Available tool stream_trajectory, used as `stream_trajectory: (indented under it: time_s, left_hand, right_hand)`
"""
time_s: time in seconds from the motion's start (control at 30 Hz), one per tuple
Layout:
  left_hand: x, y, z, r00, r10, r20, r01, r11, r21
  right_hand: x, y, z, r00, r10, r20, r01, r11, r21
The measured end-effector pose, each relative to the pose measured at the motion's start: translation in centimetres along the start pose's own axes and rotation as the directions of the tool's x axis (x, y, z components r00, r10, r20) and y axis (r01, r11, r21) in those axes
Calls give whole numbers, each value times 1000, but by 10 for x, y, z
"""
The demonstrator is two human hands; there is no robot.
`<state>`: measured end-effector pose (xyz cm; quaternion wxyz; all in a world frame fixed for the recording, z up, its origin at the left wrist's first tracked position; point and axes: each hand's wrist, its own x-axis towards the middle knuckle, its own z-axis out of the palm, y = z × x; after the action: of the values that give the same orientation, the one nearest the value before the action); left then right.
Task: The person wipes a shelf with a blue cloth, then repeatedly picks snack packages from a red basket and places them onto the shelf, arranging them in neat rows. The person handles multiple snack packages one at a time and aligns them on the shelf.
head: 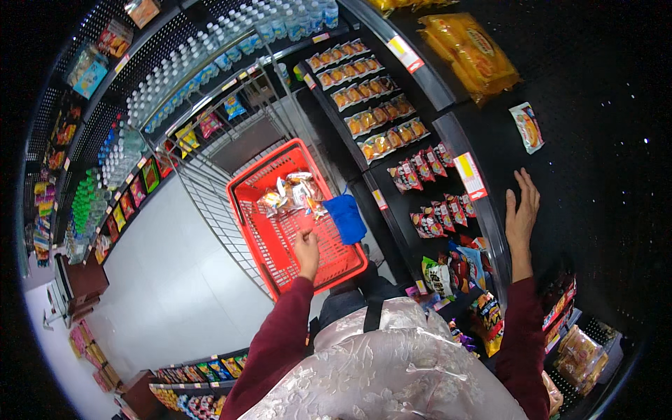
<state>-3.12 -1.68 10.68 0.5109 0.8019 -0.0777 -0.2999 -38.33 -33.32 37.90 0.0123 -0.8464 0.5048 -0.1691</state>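
Note:
My left hand [306, 253] hovers over a red plastic shopping basket [251, 242], its fingers curled in with nothing visible in them. Several wrapped snack packs [295, 195] lie in the far part of the basket. A blue cloth pouch [345, 219] hangs over the basket's right rim. My right hand [522, 206] reaches over a black shelf [572, 220], thumb apart from the extended fingers and nothing held. Just beyond its fingertips lies one wrapped bread roll [526, 127], with a gap between them.
The basket sits in a wire shopping cart [210, 210]. Shelves on the right carry rows of packaged pastries [386, 116] and red snack bags [428, 167]. A large yellow bread pack [472, 52] lies farther along. Bottled water [231, 47] lines the far shelf; the pale floor [173, 268] shows left.

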Motion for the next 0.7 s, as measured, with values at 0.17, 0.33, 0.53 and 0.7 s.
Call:
stream_trajectory:
  time_s: [0.17,0.33,0.53,0.7]
  left_hand:
    - [50,-40,25,997,-68,37,63,988,138]
    - [81,-26,52,967,-253,0,252,964,-86]
    - [106,14,67,973,-205,-109,216,970,110]
    - [126,2,69,986,-98,-135,137,939,315]
  right_hand:
    - [0,-3,-2,994,98,51,-97,995,-22]
    - [0,-2,-3,988,143,56,-142,990,-19]
    - [-1,4,-2,990,127,58,-125,992,-32]
    - [0,6,-5,994,87,70,-84,996,-35]
